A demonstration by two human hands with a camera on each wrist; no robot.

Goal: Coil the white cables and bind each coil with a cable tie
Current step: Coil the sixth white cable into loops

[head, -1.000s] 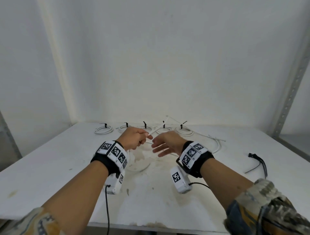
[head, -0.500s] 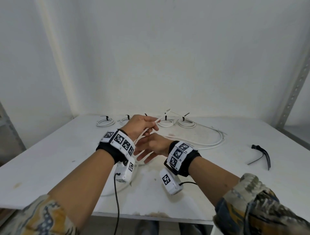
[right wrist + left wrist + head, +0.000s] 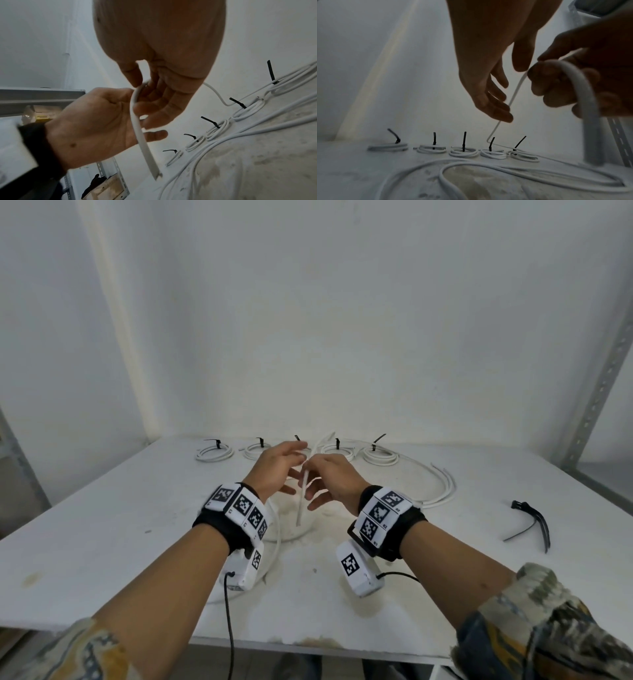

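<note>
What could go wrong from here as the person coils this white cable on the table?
1. The white cable trails past the bound coils; pulling it in may snag a tie tail.
2. The spare cable ties lie far right, so when the right hand reaches for one, the loops may spring open.

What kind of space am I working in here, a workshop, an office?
Most likely a plain workshop or storeroom bench: a bare, stained white table against blank white walls, perforated metal shelving uprights at the right, and bound cable coils lined along the back.
</note>
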